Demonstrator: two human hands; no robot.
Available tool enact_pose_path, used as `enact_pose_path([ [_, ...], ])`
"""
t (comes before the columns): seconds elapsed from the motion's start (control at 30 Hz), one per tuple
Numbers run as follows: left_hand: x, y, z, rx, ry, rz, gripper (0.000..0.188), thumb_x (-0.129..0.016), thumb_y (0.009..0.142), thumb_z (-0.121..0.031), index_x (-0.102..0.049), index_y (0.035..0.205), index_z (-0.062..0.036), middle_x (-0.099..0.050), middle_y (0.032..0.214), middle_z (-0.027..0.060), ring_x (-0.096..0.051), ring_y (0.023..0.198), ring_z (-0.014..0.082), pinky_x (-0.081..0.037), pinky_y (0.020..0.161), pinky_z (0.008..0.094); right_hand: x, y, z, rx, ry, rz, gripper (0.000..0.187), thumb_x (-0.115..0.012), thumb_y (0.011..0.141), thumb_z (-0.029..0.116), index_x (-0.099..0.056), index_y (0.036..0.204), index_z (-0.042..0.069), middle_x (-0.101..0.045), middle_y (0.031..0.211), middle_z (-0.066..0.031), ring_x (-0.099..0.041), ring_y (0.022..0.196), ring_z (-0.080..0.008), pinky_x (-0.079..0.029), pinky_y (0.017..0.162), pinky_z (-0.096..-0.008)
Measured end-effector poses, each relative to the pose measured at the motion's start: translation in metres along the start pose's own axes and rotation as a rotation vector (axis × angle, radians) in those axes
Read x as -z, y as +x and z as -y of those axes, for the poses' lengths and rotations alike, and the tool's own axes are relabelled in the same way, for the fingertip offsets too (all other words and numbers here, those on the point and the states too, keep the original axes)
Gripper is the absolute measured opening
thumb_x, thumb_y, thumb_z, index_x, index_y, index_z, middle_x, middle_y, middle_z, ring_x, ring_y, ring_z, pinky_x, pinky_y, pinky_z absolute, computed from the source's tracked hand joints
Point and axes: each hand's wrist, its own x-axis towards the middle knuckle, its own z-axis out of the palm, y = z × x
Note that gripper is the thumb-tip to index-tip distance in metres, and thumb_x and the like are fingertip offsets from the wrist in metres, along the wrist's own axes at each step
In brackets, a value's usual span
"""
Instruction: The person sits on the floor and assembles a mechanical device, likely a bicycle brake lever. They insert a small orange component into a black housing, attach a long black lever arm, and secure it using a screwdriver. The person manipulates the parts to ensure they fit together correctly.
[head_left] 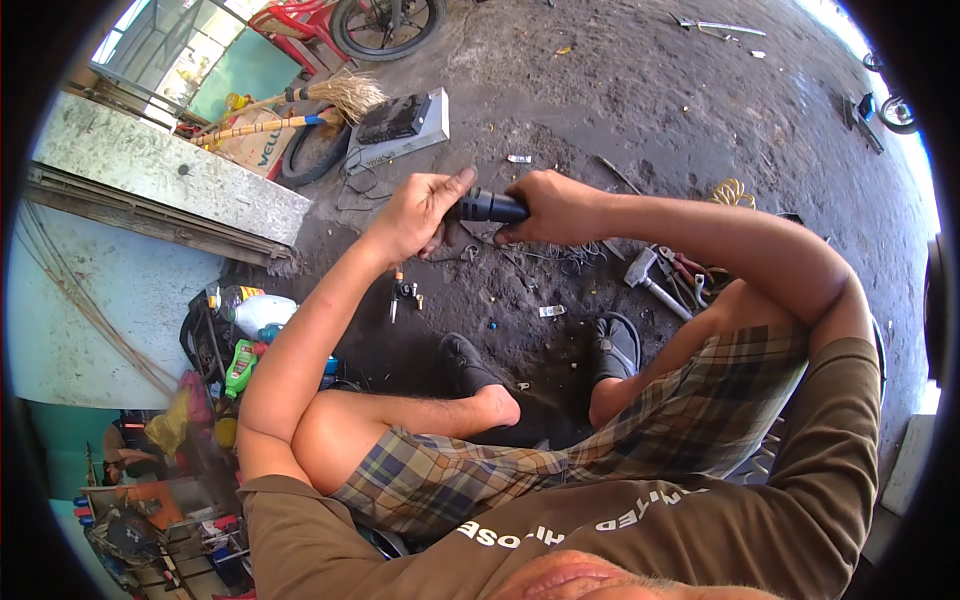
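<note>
Out in front of me, above the dark ground, a black cylinder [492,207] with raised rings lies level between my hands; its exact kind does not show. My left hand [415,213] is closed at its left end, thumb up along the top. Around the right end wraps my right hand [562,208], palm down. Both ends of the cylinder are covered by fingers. Thin tangled wire [570,257] lies on the ground just below the right hand. A small torch-like fitting [402,290] with an orange part rests below the left hand.
A hammer [655,283] and red-handled pliers [690,272] lie by my right knee. Coiled yellowish cord [733,193] sits beyond my right forearm. Far left are a straw broom [345,95], a black device [393,118] on a grey box, and a wheel. Bottles [241,366] crowd my left side.
</note>
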Motion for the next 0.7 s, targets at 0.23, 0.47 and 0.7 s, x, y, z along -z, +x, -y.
enact_pose_path([
  [0.23,-0.017,-0.002,-0.005,-0.159,0.065,-0.137,0.056,-0.057,0.108,-0.057,-0.069,0.107,-0.0024,-0.064,0.075,0.0017,-0.055,0.056,0.0068,-0.046,0.050,0.0253,0.003,0.000,-0.004,-0.001,0.000,-0.024,0.050,-0.084,0.092,0.041,-0.073,0.103,-0.006,-0.074,0.087,-0.0219,-0.074,0.084,-0.0329,-0.056,0.082,-0.0461],
  [0.47,-0.023,0.005,0.002,-0.321,0.050,-0.278,0.057,-0.054,0.110,-0.058,-0.066,0.091,-0.0051,-0.060,0.067,0.0024,-0.055,0.052,0.0078,-0.046,0.049,0.0263,0.005,0.002,-0.003,-0.014,-0.021,-0.044,0.048,-0.083,0.089,0.043,-0.076,0.108,-0.001,-0.077,0.095,-0.0243,-0.077,0.094,-0.0392,-0.059,0.087,-0.0476],
  [0.7,-0.001,-0.003,0.000,-0.045,-0.198,-0.131,0.056,-0.055,0.110,-0.056,-0.070,0.095,-0.0038,-0.067,0.079,0.0033,-0.062,0.062,0.0083,-0.047,0.050,0.0245,0.006,0.002,-0.003,0.018,-0.031,-0.060,0.046,-0.083,0.091,0.041,-0.074,0.108,-0.001,-0.075,0.090,-0.0229,-0.075,0.090,-0.0384,-0.058,0.085,-0.0478],
])
